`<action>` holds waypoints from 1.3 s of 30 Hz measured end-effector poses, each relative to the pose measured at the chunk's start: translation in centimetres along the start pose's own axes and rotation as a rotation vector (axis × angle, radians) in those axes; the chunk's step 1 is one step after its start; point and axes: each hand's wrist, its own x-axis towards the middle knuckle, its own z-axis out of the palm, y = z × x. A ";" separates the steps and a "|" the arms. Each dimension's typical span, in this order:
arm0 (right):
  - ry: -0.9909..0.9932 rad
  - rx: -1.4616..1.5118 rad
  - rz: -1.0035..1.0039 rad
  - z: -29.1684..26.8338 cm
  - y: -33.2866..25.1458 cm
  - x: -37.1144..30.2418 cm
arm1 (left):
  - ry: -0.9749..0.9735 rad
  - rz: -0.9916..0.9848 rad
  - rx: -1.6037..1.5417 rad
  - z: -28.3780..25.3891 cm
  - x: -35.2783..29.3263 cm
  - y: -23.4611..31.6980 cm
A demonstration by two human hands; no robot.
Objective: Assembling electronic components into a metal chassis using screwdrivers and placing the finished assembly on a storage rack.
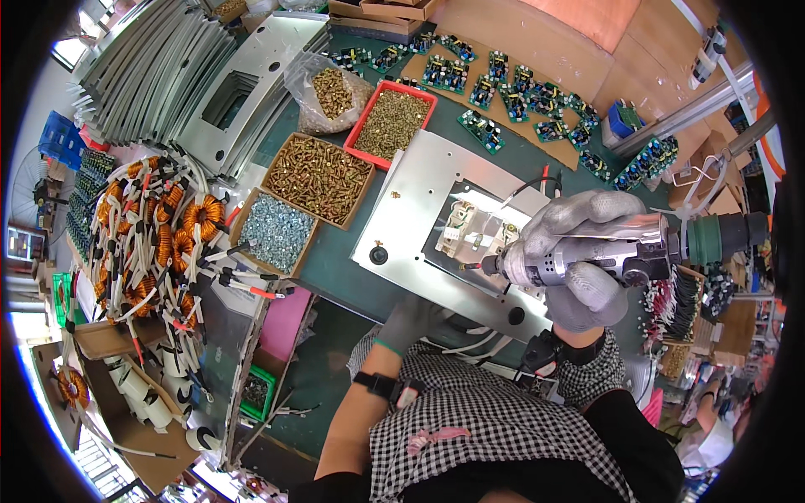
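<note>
My right hand (579,251), in a grey-white glove, is wrapped around a silver powered screwdriver (616,251) lying nearly level, its tip pointing left. That tip is over the right part of a silver sheet-metal panel (411,226) with a rectangular opening. Inside the opening sits a pale assembly (478,230) with small parts and a clear piece. A thin black cable (532,184) with a red end curves beside it. At the panel's near edge is my gloved left hand (411,325), its fingers in shadow and partly hidden by the edge.
Brass-coloured fasteners fill a cardboard box (319,180), a red tray (390,121) and a clear bag (327,92). Silver nuts fill another box (275,233). Wired copper coils (168,235) pile up at left, before stacked metal panels (159,75). Circuit boards (520,88) lie on cardboard at the back.
</note>
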 end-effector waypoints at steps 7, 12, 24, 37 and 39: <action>0.032 0.030 -0.005 0.4 0.4 0.4 | 0.021 0.360 0.345 -0.6 5.8 -3.1; 0.030 0.063 0.044 1.0 1.8 0.6 | 0.053 0.417 0.395 -0.9 5.2 -2.5; -0.099 -0.069 0.022 1.6 4.8 1.1 | -0.259 0.245 -0.611 -0.5 3.1 -1.1; -0.279 -0.607 0.059 1.4 7.3 0.0 | -0.177 0.180 -0.574 -0.9 4.8 -1.6; -0.286 -0.626 0.073 1.5 7.6 -0.3 | -0.192 0.419 0.105 -0.9 4.6 -1.6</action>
